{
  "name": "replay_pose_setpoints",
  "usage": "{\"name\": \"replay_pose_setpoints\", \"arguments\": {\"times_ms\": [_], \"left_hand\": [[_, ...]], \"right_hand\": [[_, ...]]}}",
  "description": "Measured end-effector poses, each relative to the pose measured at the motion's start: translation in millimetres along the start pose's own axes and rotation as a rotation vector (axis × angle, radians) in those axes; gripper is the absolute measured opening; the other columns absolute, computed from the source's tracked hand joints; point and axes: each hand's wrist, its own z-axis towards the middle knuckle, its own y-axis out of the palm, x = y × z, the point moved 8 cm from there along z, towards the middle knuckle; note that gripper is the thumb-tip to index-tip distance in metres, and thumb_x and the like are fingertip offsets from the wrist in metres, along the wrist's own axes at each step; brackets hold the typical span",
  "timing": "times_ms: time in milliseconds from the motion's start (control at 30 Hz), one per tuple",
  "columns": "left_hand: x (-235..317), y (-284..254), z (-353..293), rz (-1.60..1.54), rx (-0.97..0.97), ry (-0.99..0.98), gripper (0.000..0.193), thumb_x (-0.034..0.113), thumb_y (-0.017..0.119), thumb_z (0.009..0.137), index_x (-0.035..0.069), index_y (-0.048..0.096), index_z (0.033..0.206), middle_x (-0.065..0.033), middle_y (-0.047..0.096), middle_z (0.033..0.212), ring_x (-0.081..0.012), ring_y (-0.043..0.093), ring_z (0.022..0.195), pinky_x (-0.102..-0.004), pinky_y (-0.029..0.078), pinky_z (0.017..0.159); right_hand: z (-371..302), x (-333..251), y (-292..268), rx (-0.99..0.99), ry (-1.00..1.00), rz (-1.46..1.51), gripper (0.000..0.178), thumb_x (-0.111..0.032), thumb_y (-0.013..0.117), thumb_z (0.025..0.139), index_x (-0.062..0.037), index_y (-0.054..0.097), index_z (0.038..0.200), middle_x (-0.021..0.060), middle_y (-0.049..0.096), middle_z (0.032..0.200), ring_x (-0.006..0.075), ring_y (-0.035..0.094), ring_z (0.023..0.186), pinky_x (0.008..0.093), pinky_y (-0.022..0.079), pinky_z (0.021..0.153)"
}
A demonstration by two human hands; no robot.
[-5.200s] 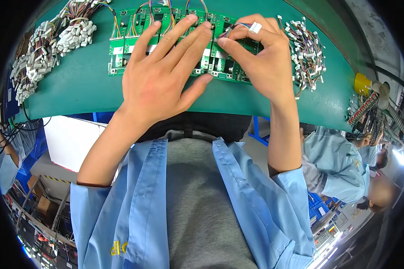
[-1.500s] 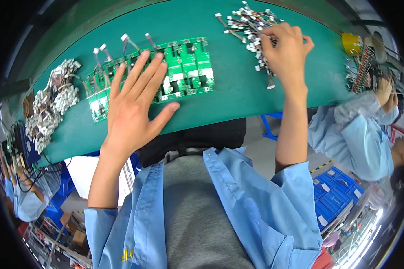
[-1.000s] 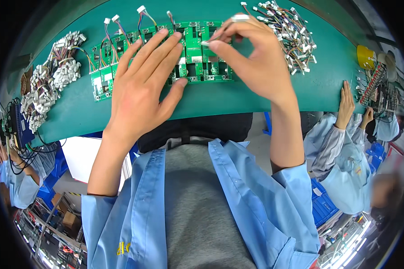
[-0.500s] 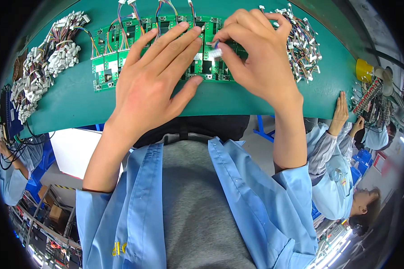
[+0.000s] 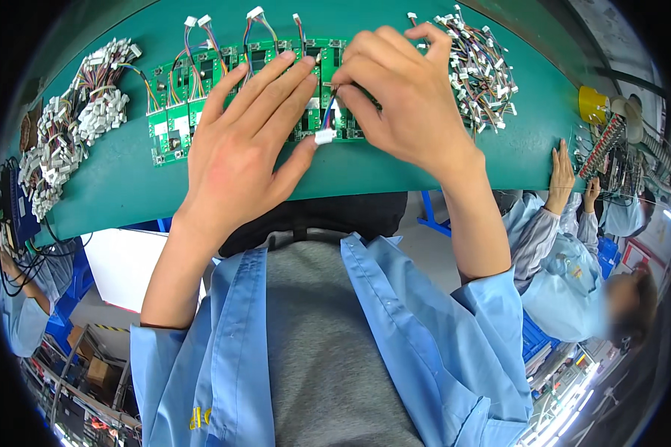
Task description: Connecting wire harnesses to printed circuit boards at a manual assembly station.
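Observation:
A green circuit board panel (image 5: 173, 128) lies on the green work mat, with several short wire cables (image 5: 196, 59) standing up from its far part. My left hand (image 5: 244, 141) rests flat across the board, fingers stretched and a little apart. My right hand (image 5: 402, 97) pinches one end of a cable with coloured wires (image 5: 329, 110) against the board. That cable's loose white connector (image 5: 325, 137) hangs toward me, by my left thumb tip. The pinched end is hidden by my right fingers.
Bundles of cables with white connectors (image 5: 101, 108) are heaped at the left of the mat (image 5: 395, 175). A looser pile (image 5: 484, 74) lies to the right. Beyond stands a yellow cup-like thing (image 5: 593, 105). At the right, another person's hand (image 5: 561, 179) rests at the table edge.
The cable in my right hand has swung down, its white connector now nearer to me. My right hand has shifted slightly left. In view, the board sits a little lower.

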Motion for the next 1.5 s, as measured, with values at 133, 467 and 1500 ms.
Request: {"name": "replay_pose_setpoints", "arguments": {"times_ms": [133,467,1500], "left_hand": [[0.6,-0.5,1.2,0.000,-0.001,-0.002,0.046,0.020,0.070,0.085,0.003,0.066,0.127,-0.0047,0.062,0.141,-0.0191,0.053,0.137,-0.0399,0.034,0.117],[-0.4,0.1,2.5,-0.029,0.011,0.003,0.046,0.019,0.070,0.085,0.002,0.066,0.127,-0.0054,0.061,0.142,-0.0198,0.053,0.137,-0.0411,0.034,0.117],[23.6,4.9,-6.7,0.156,0.001,0.128,0.054,0.012,0.065,0.089,0.001,0.055,0.141,-0.0124,0.055,0.148,-0.0301,0.050,0.138,-0.0472,0.032,0.119]], "right_hand": [[2.0,-0.1,0.6,-0.003,-0.078,-0.127,0.011,-0.010,0.071,0.082,-0.0147,0.063,0.088,-0.0038,0.057,0.095,0.0149,0.053,0.089,0.0428,0.028,0.100],[0.1,10.1,6.1,-0.098,-0.052,-0.049,0.010,-0.013,0.071,0.084,-0.0154,0.062,0.089,-0.0032,0.055,0.095,0.0153,0.052,0.089,0.0431,0.029,0.097],[-7.5,3.6,2.3,0.037,-0.025,-0.082,0.004,-0.017,0.068,0.075,-0.0148,0.070,0.078,0.0022,0.065,0.078,0.0211,0.055,0.085,0.0508,0.033,0.098]]}}
